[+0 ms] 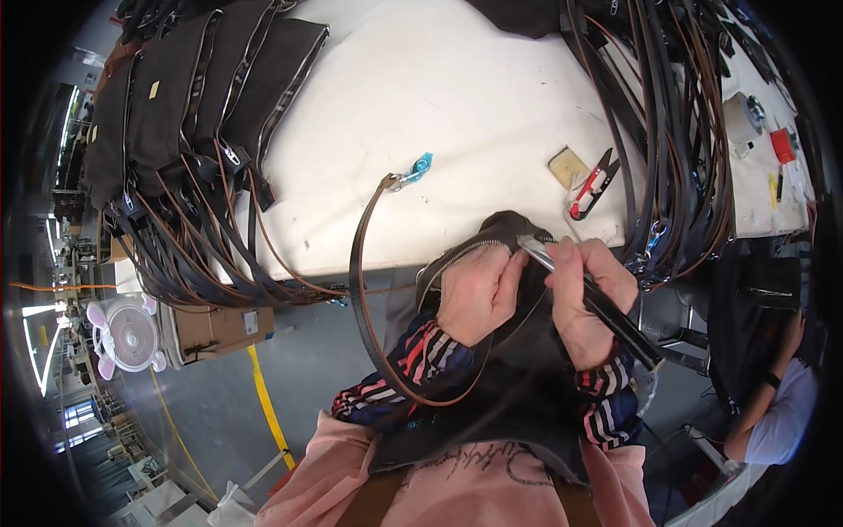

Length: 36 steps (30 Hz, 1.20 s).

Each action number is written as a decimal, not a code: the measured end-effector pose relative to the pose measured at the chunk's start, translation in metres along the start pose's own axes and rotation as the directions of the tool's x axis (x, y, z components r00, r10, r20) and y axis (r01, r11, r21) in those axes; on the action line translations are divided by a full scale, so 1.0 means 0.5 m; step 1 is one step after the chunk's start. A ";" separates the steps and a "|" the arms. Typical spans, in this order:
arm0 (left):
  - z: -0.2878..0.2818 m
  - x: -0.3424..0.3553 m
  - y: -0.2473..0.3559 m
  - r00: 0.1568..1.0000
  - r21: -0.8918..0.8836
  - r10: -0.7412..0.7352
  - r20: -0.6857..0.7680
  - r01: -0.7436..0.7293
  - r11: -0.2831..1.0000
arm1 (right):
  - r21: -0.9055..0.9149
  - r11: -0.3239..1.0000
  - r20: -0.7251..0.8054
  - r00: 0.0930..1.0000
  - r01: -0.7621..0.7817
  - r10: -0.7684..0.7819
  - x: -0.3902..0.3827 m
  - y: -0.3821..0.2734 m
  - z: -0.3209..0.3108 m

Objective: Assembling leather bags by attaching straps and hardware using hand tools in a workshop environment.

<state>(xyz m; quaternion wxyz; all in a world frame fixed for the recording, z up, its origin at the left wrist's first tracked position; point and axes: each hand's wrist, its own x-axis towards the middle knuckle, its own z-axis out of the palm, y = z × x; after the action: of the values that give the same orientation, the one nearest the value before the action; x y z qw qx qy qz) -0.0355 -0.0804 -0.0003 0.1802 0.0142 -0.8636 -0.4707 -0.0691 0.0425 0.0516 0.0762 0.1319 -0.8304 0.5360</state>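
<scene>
A black bag (514,378) with an open metal zipper lies over my lap and against the table's front edge. My left hand (479,294) is closed on the bag's zippered edge, fingers tucked into the fabric. In my right hand (587,299) is a long tool (619,323) with a silver metal end and a black handle. Its metal tip touches the bag's edge close to my left thumb; the exact kind of tool cannot be told. A dark strap (358,263) with brown edges loops left of my left hand, its metal clip (411,173) wrapped in blue film on the table.
Red-handled thread snips (594,184) and a yellowish block (569,167) lie on the white table (421,88). Several black bags (162,114) are stacked at left, straps hanging over the edge. More straps (694,132) hang at right. A fan (130,336) stands lower left; another person (777,404) sits at right.
</scene>
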 end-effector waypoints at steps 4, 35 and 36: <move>0.004 0.000 0.003 1.000 -0.037 0.018 -0.016 -0.019 0.999 | 0.167 0.961 -0.082 0.968 -0.220 0.236 -0.003 0.035 0.004; 0.005 0.001 0.004 0.997 -0.023 -0.070 0.024 0.071 0.997 | -0.506 0.835 -0.540 0.834 -0.215 -0.112 0.516 0.293 -0.602; 0.008 0.005 0.010 0.998 -0.039 -0.062 0.028 0.063 0.997 | -0.544 0.806 -0.552 0.822 -0.231 -0.137 0.537 0.304 -0.626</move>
<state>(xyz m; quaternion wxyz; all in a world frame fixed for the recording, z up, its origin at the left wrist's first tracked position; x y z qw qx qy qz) -0.0386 -0.0748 0.0025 0.1541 0.0312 -0.8554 -0.4936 -0.3754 0.3497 0.1208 0.3422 -0.0854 -0.8967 0.2676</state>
